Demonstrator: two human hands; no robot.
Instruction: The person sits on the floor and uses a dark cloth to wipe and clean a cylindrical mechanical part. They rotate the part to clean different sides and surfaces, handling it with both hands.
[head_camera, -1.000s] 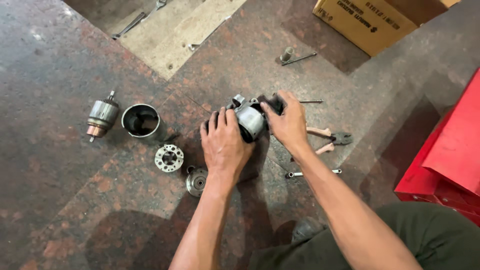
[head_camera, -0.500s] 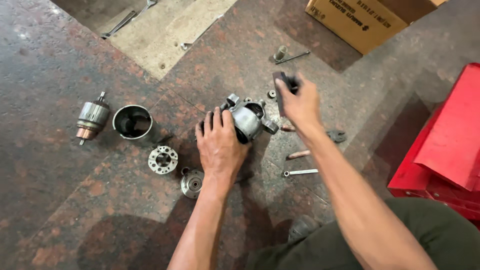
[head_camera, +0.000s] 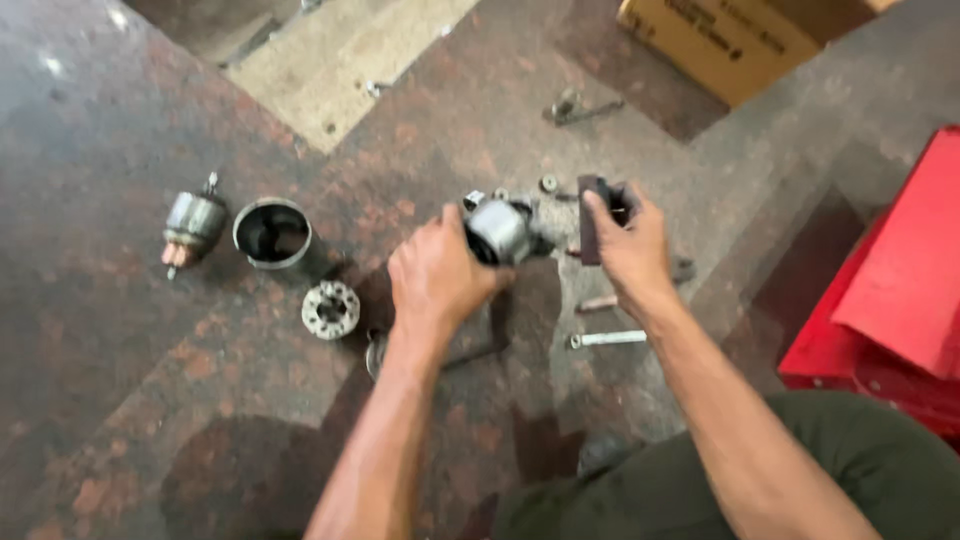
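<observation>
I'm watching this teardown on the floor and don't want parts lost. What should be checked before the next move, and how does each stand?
1. Left hand grips the grey motor housing: ok.
2. Right hand holds the dark tool: ok.
3. Tool seated on housing: cannot tell, blurred.
4. Armature, steel cup and round plate lie apart on the floor: ok.
5. Wrench near the right forearm: ok.

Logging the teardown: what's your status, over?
Left hand grips grey metal housing. Right hand holds dark flat block. Wrench lies on floor beneath right wrist.
</observation>
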